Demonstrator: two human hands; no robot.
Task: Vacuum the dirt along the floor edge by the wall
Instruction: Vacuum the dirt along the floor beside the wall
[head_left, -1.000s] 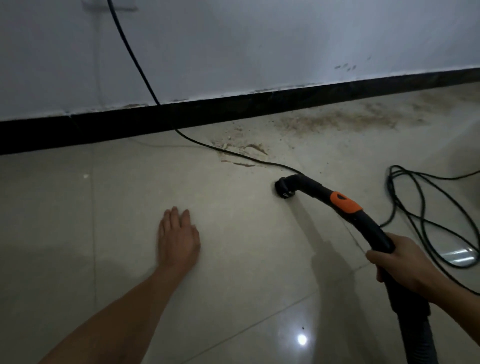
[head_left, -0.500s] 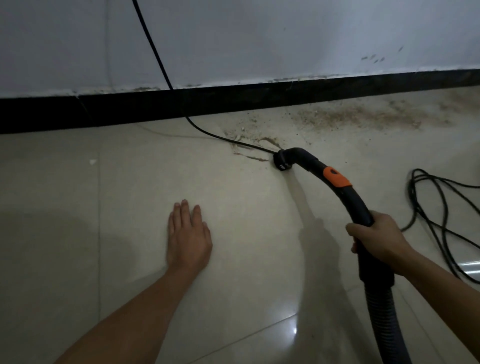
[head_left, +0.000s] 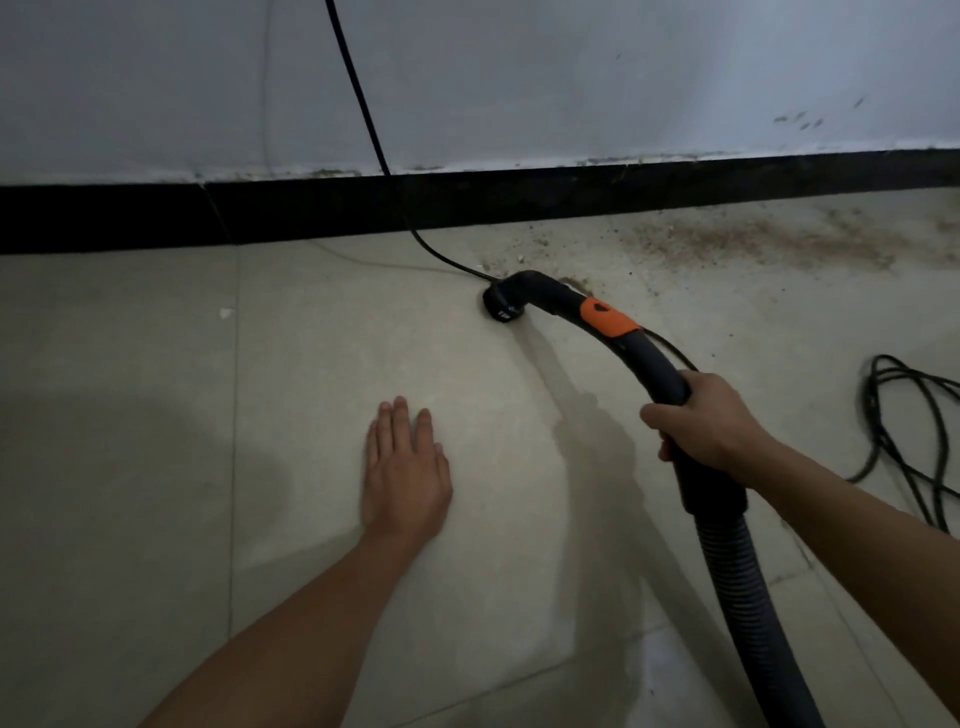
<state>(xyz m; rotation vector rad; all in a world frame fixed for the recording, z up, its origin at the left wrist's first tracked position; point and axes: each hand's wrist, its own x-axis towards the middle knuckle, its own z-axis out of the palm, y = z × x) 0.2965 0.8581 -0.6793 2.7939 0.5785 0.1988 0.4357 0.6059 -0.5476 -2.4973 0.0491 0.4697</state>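
One cord (head_left: 363, 111) under vacuum hose (head_left: 649, 358), dirt (head_left: 753, 241) beyond

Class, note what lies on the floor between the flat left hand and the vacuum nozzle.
In the head view, only bare tile floor lies between the left hand and the vacuum nozzle; the dirt sits beyond the nozzle.

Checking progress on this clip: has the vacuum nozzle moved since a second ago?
Yes. The vacuum nozzle has moved toward the black skirting board, closing most of the gap, and now sits at the left end of the dirt.
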